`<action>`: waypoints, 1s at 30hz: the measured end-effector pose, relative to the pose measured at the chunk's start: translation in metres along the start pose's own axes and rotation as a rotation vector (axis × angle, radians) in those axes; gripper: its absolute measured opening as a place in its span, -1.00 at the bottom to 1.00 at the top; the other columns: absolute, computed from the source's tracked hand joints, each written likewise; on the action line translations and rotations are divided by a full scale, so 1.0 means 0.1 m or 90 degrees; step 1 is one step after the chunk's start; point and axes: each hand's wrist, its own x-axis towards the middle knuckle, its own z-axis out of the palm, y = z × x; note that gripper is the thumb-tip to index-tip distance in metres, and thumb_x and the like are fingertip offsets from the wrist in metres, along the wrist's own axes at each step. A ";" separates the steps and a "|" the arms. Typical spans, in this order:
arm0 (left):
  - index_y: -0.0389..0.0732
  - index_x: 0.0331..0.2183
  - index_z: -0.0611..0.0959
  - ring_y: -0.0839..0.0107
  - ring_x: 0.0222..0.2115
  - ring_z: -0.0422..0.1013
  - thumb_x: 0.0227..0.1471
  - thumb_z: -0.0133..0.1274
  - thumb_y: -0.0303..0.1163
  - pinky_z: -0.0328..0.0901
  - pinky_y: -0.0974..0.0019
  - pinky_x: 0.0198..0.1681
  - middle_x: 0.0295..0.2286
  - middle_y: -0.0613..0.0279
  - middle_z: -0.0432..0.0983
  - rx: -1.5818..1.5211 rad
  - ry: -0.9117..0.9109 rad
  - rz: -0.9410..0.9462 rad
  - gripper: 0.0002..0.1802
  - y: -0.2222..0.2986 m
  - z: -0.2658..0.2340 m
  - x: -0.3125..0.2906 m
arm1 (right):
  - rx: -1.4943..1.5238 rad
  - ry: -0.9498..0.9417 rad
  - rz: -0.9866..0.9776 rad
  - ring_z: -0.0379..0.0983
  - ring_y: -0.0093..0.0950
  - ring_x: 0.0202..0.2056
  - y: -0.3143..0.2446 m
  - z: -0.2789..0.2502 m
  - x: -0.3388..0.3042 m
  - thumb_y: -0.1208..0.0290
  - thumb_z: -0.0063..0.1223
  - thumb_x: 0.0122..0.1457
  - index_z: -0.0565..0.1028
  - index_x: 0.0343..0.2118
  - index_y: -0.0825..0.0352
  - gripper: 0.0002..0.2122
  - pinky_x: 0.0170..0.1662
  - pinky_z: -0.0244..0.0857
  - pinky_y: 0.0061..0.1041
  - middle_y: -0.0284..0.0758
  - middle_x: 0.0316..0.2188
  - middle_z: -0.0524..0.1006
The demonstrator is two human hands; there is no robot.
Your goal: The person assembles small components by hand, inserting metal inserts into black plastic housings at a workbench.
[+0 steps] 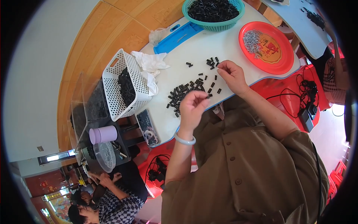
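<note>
Where small black plastic cylinders (pixel 182 92) lie: mid white tabletop (pixel 179 54)
Left hand (pixel 192 111): fingertips pinched, apparently on one
Right hand (pixel 233 79): curled, hold unclear
Cylinder handling: likely piece-by-piece; next calls for fingertip precision

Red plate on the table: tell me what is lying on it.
A loose heap of small silvery pieces lies toward the left of the red plate, reaching its yellow printed centre. The plate's surface under the heap cannot be seen.

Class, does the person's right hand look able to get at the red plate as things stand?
Probably yes: the red plate lies close to the right hand, ahead and to its right, and only white tabletop shows in the gap.
</note>
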 end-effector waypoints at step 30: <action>-0.30 -0.23 0.55 0.60 -0.53 0.35 0.02 0.12 -0.56 0.28 0.55 -0.42 -0.46 0.32 0.47 -0.194 0.091 -0.064 -0.79 -0.40 0.33 -1.19 | 0.097 0.040 0.023 0.06 -0.81 -0.60 -0.22 -0.02 -0.28 0.50 0.10 0.13 0.49 -0.35 0.34 -0.94 -0.54 -0.03 -0.74 -0.63 -0.67 0.22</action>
